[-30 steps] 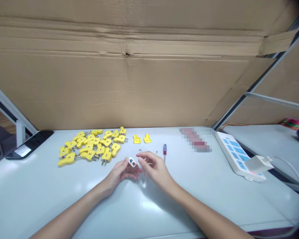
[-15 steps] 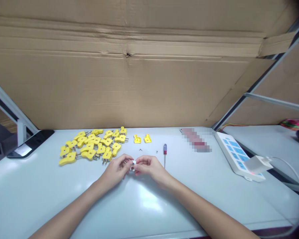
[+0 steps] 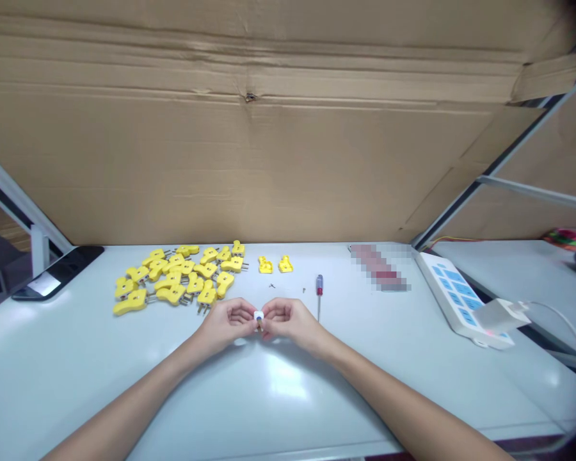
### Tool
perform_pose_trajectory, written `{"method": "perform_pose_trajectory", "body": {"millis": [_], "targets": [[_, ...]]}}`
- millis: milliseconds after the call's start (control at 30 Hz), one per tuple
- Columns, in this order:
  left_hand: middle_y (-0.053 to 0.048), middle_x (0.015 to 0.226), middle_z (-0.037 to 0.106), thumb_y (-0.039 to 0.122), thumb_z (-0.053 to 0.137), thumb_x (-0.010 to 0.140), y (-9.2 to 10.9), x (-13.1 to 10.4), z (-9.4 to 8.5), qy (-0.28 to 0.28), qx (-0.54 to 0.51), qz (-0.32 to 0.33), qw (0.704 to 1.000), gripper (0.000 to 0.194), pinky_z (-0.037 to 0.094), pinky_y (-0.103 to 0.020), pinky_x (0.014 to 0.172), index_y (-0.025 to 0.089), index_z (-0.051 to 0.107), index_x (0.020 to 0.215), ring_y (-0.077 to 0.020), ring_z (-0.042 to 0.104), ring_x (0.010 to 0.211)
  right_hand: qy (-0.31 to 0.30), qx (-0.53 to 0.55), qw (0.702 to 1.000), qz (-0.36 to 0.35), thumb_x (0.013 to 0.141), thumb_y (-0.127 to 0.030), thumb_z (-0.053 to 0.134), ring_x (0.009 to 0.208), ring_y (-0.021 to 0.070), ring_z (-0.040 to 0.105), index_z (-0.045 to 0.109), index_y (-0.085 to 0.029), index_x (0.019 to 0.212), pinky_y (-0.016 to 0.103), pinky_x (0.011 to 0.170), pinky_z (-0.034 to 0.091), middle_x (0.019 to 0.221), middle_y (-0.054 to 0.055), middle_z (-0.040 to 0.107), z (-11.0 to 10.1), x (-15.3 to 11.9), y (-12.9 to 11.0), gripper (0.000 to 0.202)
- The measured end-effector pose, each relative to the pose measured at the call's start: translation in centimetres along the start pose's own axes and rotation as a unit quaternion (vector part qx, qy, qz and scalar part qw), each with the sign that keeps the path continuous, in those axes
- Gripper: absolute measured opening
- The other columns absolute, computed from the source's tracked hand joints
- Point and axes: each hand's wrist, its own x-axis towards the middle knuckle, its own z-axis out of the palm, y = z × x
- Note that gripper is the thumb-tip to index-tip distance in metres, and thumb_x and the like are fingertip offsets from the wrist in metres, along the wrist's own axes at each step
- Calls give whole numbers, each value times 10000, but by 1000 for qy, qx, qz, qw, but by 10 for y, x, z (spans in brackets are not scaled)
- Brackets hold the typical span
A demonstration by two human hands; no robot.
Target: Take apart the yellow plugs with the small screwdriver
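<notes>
Between the fingertips of my left hand (image 3: pixel 230 322) and my right hand (image 3: pixel 288 320) is a small white plug insert (image 3: pixel 258 315) with a blue spot and a brass-coloured part. Both hands pinch it just above the table, one from each side. Beyond them lie two yellow plug shell halves (image 3: pixel 265 265), side by side with their hollow insides showing. Tiny dark screws (image 3: pixel 272 285) and another small metal piece (image 3: pixel 304 290) rest nearer my fingers. A screwdriver (image 3: pixel 319 286) with a clear and red handle lies right of my right hand.
Several yellow plugs (image 3: pixel 171 294) with metal pins are piled at the left. A black phone-like slab (image 3: pixel 60 274) lies at the far left. On the right are a blurred-out reddish item (image 3: pixel 377 266) and a white power strip (image 3: pixel 454 294) with a charger (image 3: pixel 499 315) and cable. Cardboard (image 3: pixel 269 173) walls the back.
The white insert has been turned between my fingers, so its brass-coloured part now faces me. My left fingers have shifted their hold. The view has moved slightly.
</notes>
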Motion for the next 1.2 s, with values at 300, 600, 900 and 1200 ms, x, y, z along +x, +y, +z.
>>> {"method": "perform_pose_trajectory", "body": {"millis": [300, 600, 900, 1200], "targets": [[11, 628, 643, 369, 812, 596, 6, -3, 3, -14, -38, -7, 999, 354, 474, -232, 603, 130, 618, 771, -124, 610, 599, -3, 14, 999, -37, 577, -429, 822, 532, 107, 600, 621, -146, 745, 265, 597, 476, 620, -11, 636, 4, -2, 3, 386], [21, 605, 623, 376, 807, 580, 8, -2, 4, -18, -40, -24, 999, 361, 464, -227, 578, 133, 604, 752, -118, 603, 570, -3, 25, 999, -22, 561, -435, 824, 516, 115, 596, 611, -147, 743, 269, 593, 464, 581, -11, 631, 4, -1, 5, 402], [29, 584, 623, 337, 800, 583, 12, -2, 5, -21, -36, -30, 999, 327, 462, -217, 558, 136, 597, 744, -112, 602, 542, 24, 20, 999, -27, 571, -352, 809, 492, 108, 587, 593, -154, 722, 253, 561, 459, 549, -31, 607, 9, -4, 3, 329], [-4, 656, 668, 402, 820, 587, 11, -5, 2, -6, -49, -19, 999, 380, 510, -264, 622, 136, 636, 788, -148, 641, 601, 4, 36, 999, -24, 575, -407, 834, 527, 119, 613, 631, -148, 749, 274, 588, 484, 633, 8, 668, 6, -6, -3, 373]]}}
